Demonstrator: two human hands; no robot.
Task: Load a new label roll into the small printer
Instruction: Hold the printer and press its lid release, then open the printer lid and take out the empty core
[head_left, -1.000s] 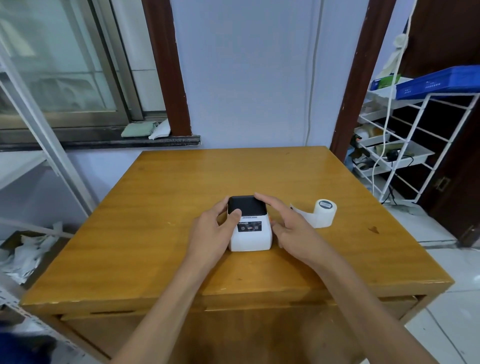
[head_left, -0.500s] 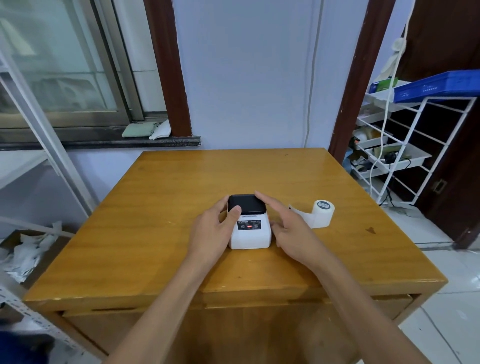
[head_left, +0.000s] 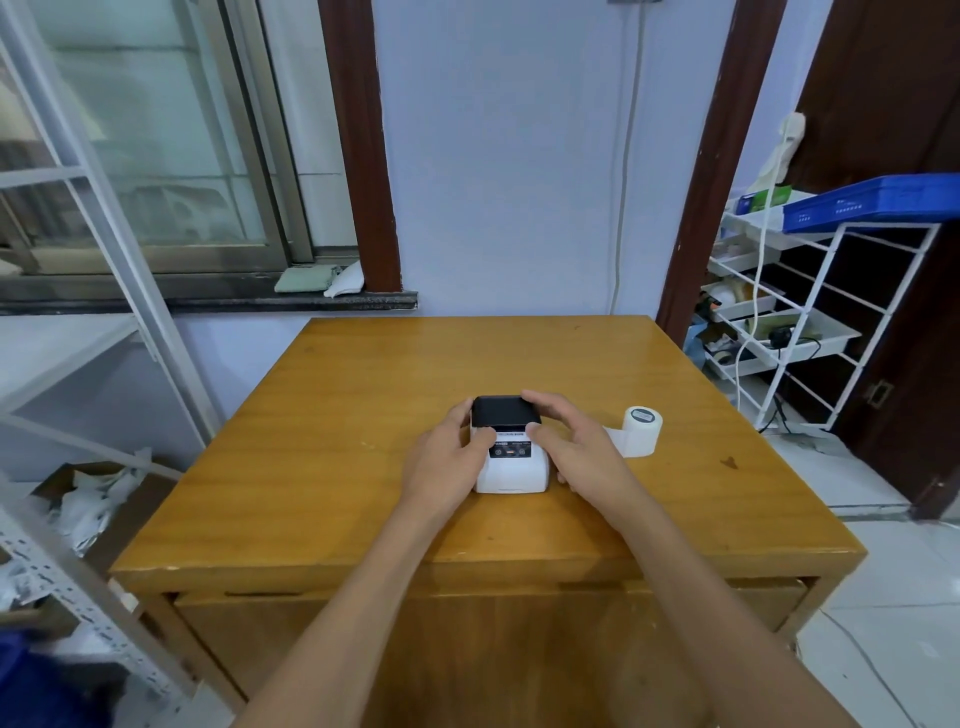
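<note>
A small white printer (head_left: 511, 470) with a black lid stands in the middle of the wooden table (head_left: 363, 415). My left hand (head_left: 449, 462) clasps its left side, thumb on the front panel. My right hand (head_left: 574, 447) grips the right side, fingers curled over the lid's right edge and thumb on the front. The lid looks closed. A white label roll (head_left: 642, 430) stands upright on the table just right of my right hand, with a loose strip trailing toward the printer.
A white wire rack (head_left: 810, 322) with trays and a blue bin (head_left: 878, 200) stands off the table's right side. A metal shelf frame (head_left: 104, 244) and a box of crumpled paper (head_left: 88, 499) are at the left. The wall is behind the table.
My right hand has moved in from beside the printer onto it, fingers now curled over the lid's right edge. The left hand and the roll have stayed put.
</note>
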